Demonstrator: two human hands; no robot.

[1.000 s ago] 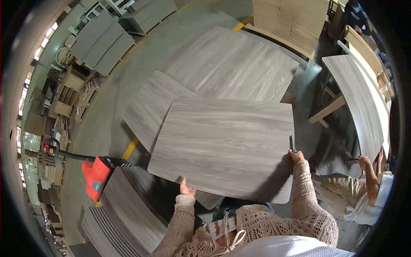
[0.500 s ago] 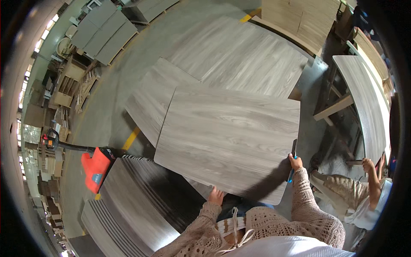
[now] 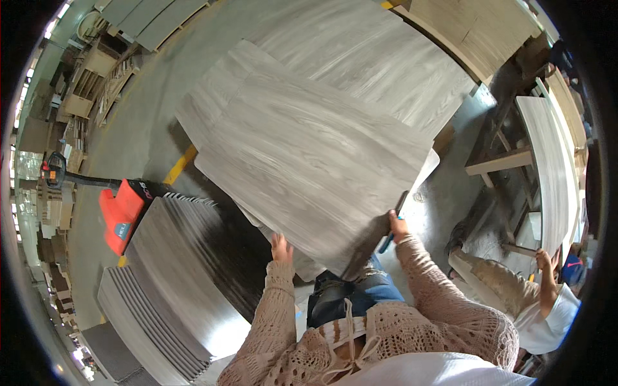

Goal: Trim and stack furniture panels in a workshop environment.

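A grey wood-grain panel (image 3: pixel 309 161) with rounded corners is tilted in front of me, over other panels of the same kind. My left hand (image 3: pixel 281 248) is at its near left edge with the fingers pointing up; the grip is partly hidden. At the near right edge, my right hand (image 3: pixel 398 225) is closed round a slim tool with a blue handle (image 3: pixel 386 243) and a dark, flat upper part (image 3: pixel 402 202). This tool lies along the panel's edge, and its exact kind is unclear. Behind lies a larger grey panel (image 3: pixel 360 58).
Stacked grey panels (image 3: pixel 187 257) stand at the near left, beside a red-orange pallet jack (image 3: pixel 122 215). To the right, a co-worker's hand (image 3: pixel 546 260) touches an upright panel (image 3: pixel 550 174) by a wooden frame (image 3: pixel 499 162). Light wood boards (image 3: pixel 470 38) stand at the back right.
The panel has turned clockwise, and its near corner has swung toward my legs. Both hands have moved left in view with it. The right hand keeps the blue-handled tool.
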